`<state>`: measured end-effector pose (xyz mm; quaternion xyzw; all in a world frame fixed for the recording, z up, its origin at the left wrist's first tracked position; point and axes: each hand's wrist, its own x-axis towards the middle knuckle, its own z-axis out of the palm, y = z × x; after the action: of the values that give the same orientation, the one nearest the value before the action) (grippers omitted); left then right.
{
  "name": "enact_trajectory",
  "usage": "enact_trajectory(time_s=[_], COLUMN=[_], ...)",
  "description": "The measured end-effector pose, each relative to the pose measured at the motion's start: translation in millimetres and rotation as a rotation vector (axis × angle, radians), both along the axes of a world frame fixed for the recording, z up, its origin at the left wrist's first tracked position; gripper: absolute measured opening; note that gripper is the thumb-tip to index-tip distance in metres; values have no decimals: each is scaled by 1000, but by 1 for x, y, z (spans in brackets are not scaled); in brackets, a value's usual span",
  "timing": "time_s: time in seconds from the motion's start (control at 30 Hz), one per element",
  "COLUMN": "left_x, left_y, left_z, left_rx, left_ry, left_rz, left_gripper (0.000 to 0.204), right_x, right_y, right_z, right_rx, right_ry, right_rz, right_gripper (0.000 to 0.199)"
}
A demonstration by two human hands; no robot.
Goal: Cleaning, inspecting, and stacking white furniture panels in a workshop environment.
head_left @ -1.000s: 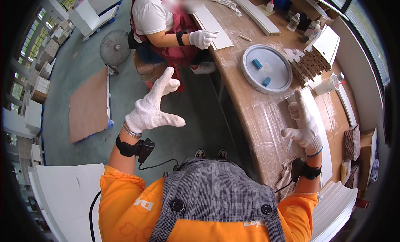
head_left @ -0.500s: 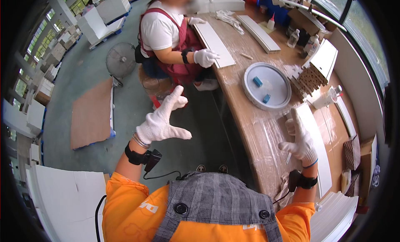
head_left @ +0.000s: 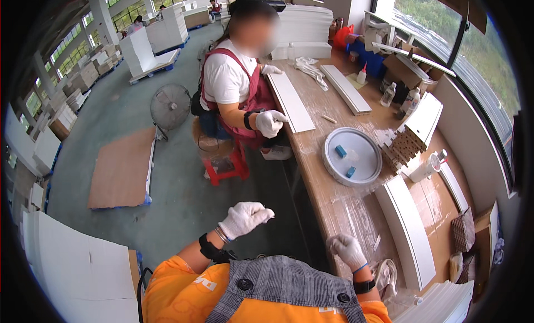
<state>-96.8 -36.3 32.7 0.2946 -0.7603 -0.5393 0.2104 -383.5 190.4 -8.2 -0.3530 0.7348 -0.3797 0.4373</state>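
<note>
My left hand, in a white glove, hangs over the floor left of the table, its fingers drawn together with nothing seen in them. Close to the table's near edge, my gloved right hand is curled closed, also with nothing visible in it. To its right lies a long white board. A crumpled cloth is just beside my right wrist. Farther up the table sits a round grey lid bearing two small blue blocks.
Across from me a seated co-worker in white gloves touches a white panel. A stack of narrow white boards, a plastic cup and bottles stand at the right. A fan and a brown-topped pallet are on the floor.
Both my hands have gone from spread fingers to closed and have come lower, toward my body. The view has tilted up, showing more of the room.
</note>
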Motion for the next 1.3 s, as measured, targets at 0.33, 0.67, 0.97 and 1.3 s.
enact_trajectory(time_s=[0.33,0.67,0.97,1.3], left_x=[7,7,8,8], left_y=[11,16,15,13], left_z=[-16,-8,-7,-9], left_rx=[151,148,142,118], left_ry=[6,-23,-72,-23], left_rz=[-41,-78,-91,-113], left_gripper=[52,63,62,55], right_x=[13,19,23,24], right_y=[5,-6,-7,-9], right_z=[-2,-6,-4,-5], right_rx=[70,134,50,33], right_ry=[79,91,74,68], right_rz=[33,83,172,221], right_gripper=[37,39,36,35])
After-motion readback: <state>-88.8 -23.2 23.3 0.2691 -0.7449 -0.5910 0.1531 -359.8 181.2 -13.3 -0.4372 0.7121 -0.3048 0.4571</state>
